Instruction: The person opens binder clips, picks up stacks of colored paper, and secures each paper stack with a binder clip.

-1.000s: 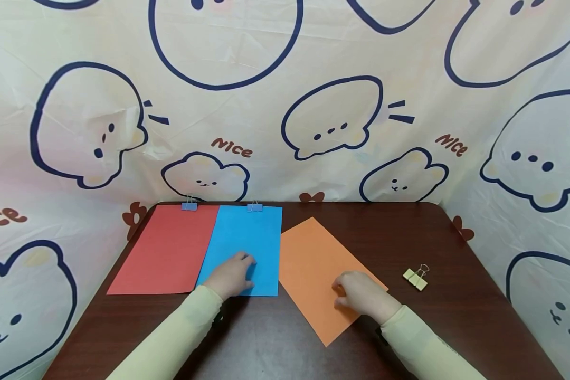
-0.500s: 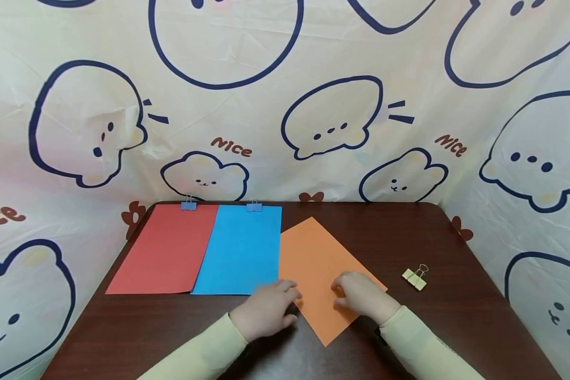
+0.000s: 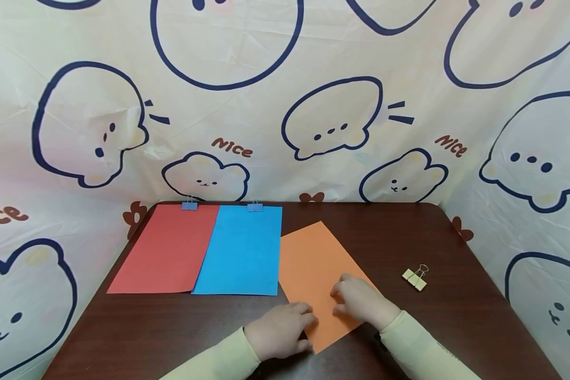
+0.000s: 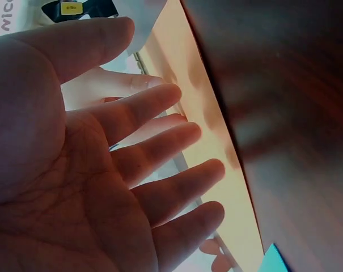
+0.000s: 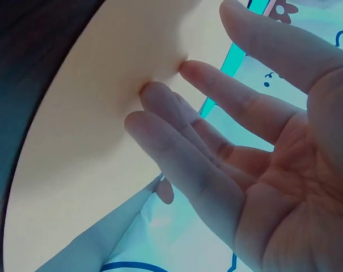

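An orange sheet of paper (image 3: 309, 258) lies at a slant on the table, its left corner right at the blue sheet (image 3: 242, 248). My right hand (image 3: 361, 301) rests its fingertips on the orange sheet's right part; the right wrist view shows those fingertips (image 5: 154, 93) touching the paper, palm off it. At the lower left edge of the same sheet is my left hand (image 3: 282, 330), fingers spread and nearly straight in the left wrist view, with fingertips (image 4: 214, 170) close over the paper's edge. Neither hand grips anything.
A red sheet (image 3: 166, 248) lies left of the blue one. Blue binder clips sit on their top edges, one on the red sheet (image 3: 189, 206) and another on the blue sheet (image 3: 255, 208). A yellow binder clip (image 3: 415, 278) lies to the right on the brown table (image 3: 456, 327).
My left hand has moved from the blue sheet rightward and nearer to the orange sheet's lower edge. The orange sheet has turned slightly clockwise. My right hand has stayed nearly in place.
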Demonstrator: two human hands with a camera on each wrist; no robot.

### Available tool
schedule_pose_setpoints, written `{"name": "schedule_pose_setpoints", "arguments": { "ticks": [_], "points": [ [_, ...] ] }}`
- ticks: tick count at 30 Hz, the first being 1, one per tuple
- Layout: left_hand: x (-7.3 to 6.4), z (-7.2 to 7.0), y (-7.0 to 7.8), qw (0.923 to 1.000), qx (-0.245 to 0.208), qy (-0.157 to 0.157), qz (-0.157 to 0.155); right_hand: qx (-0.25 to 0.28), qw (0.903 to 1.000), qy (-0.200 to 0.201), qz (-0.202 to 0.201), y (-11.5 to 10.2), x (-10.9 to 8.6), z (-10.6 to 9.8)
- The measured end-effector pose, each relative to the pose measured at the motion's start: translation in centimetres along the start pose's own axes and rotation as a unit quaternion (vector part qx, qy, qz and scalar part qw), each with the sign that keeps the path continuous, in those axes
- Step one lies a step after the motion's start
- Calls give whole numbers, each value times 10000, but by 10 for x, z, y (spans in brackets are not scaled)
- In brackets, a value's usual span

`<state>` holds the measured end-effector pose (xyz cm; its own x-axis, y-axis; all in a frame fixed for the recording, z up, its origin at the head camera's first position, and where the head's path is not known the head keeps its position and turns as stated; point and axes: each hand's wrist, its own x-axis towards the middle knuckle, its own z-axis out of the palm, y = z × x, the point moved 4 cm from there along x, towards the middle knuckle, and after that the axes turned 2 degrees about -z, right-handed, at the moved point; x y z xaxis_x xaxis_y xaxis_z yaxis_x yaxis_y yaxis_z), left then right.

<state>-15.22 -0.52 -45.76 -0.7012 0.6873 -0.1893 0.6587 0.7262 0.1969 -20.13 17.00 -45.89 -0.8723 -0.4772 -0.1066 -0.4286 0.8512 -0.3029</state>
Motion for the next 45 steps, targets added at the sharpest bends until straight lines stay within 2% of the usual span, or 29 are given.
{"name": "schedule_pose_setpoints", "arguments": {
  "ticks": [7,17,33,45],
  "points": [
    [-2,2,2,9998,-22,-101,-154,150,9997,-194,80,0,-3,4],
    [-2,1,1,9999,-34,119,-100,332,9991,-254,-14,-3,-8,4],
    [-2,2,-3,9981,-69,496,-368,501,9979,-299,-269,-9,-14,6],
    [-2,4,-5,9969,-132,665,-393,461,9980,-313,-290,-12,-19,8]
  ]
}}
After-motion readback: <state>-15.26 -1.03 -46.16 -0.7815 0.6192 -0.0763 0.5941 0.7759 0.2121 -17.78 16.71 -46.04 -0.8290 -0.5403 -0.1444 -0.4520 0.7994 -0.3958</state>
